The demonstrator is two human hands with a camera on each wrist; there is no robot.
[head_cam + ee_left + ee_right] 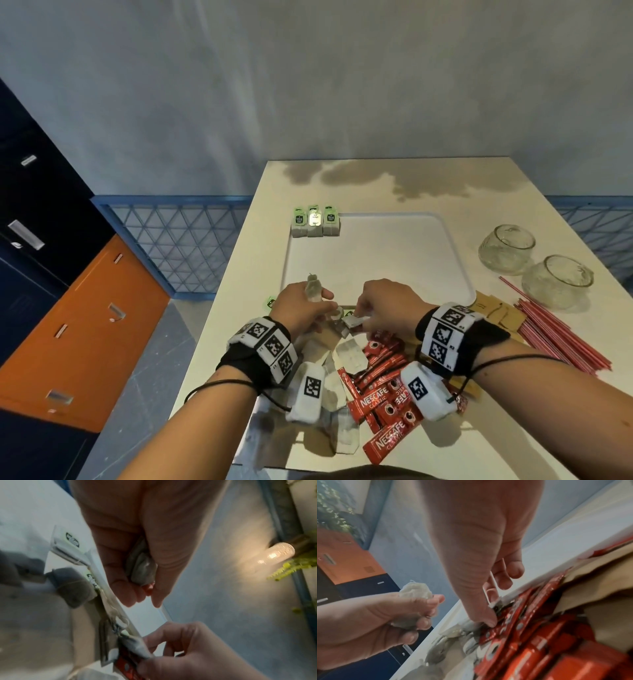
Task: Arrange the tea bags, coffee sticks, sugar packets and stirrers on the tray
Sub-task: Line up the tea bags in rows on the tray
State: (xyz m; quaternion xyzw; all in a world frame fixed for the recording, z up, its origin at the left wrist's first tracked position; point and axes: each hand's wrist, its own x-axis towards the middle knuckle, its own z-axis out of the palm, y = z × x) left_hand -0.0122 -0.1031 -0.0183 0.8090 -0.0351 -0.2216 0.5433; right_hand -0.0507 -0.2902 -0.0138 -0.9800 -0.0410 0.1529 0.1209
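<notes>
My left hand [317, 299] grips a crumpled tea bag [312, 288] just above the near edge of the white tray [394, 274]; the left wrist view shows the bag [141, 566] wrapped in its curled fingers. My right hand [360, 317] pinches another tea bag [352, 322] at the top of the loose tea bag pile [347, 356]. Three tea bags with green tags [315, 222] stand in a row at the tray's far left corner. Red coffee sticks [380, 390] lie heaped under my right wrist. Brown sugar packets [496, 311] and red stirrers [561, 337] lie to the right.
Two glass bowls [507, 251] [556, 281] stand on the table right of the tray, behind the stirrers. The table's left edge runs close to my left hand, with the floor and orange and blue cabinets [85, 325] beyond. A wall backs the table.
</notes>
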